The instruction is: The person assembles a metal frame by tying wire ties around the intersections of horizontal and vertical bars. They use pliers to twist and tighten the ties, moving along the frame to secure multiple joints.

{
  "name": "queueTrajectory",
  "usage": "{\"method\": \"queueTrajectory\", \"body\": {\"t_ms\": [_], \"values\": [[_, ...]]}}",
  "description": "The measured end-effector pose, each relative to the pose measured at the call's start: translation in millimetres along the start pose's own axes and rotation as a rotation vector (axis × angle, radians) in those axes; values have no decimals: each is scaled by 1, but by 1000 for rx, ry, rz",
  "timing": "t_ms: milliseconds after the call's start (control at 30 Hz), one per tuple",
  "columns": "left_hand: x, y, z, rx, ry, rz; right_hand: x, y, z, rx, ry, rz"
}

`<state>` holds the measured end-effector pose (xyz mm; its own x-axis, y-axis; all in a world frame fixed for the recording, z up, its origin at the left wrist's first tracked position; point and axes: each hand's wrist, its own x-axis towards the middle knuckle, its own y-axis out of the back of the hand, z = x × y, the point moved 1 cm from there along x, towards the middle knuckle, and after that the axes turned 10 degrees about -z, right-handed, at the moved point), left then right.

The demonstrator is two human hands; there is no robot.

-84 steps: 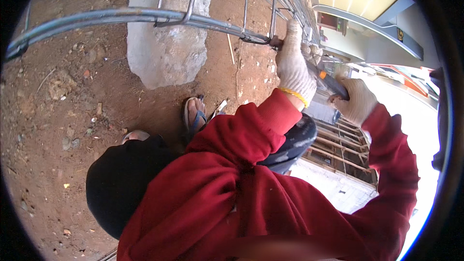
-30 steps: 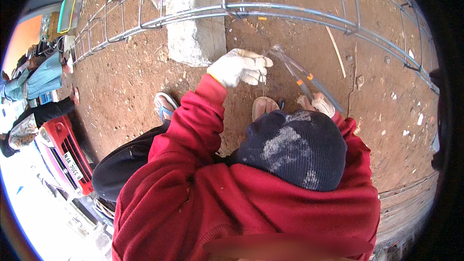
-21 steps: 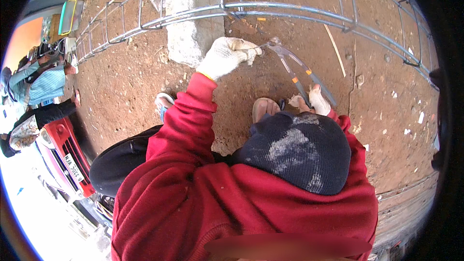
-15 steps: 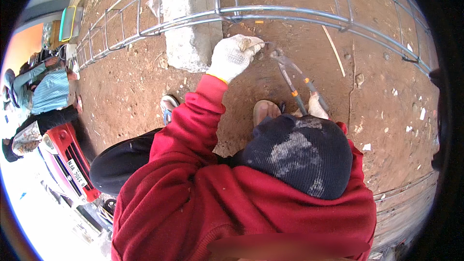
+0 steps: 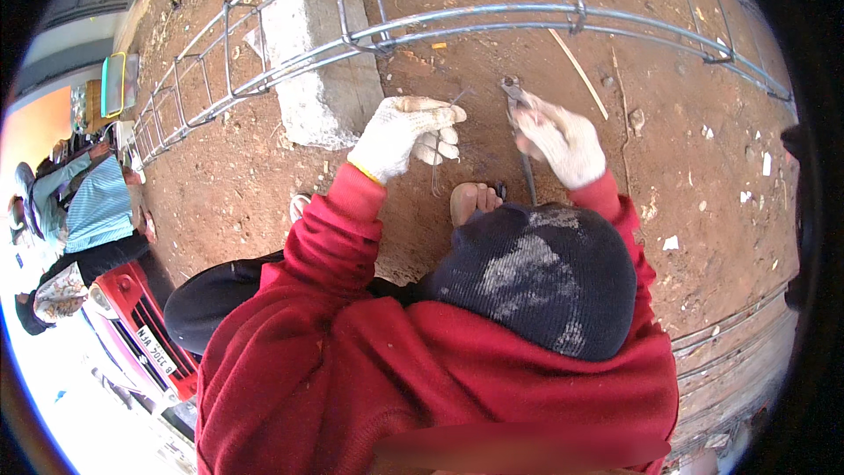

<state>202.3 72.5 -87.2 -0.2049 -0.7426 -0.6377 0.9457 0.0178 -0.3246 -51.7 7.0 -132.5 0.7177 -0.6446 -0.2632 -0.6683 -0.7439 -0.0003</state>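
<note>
My left hand, in a white work glove, pinches a thin bent tie wire that hangs down from its fingers. Just to the right, my gloved right hand grips metal pincers, their jaws up near the wire's top end. Both hands hover over red dirt, a little below the long steel rebar cage that lies across the ground. The cage rests on a grey concrete block. Red sleeves and a dark knitted cap fill the lower part of the view.
A bare foot in a sandal sits below the hands. A thin wooden stick lies on the dirt at right. More steel bars lie at lower right. A red vehicle and other people are at far left.
My right hand has come up from beside the cap with the pincers and now sits level with the left hand. The left hand has stayed on the wire, and the view shifted slightly.
</note>
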Motion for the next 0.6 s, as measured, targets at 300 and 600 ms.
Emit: {"method": "queueTrajectory", "body": {"t_ms": [300, 600], "values": [[6, -13, 8, 117, 55, -173, 48, -32, 0, 648, 299, -221], [-5, 8, 2, -57, 103, -187, 54, -26, -14, 216, 352, 223]]}}
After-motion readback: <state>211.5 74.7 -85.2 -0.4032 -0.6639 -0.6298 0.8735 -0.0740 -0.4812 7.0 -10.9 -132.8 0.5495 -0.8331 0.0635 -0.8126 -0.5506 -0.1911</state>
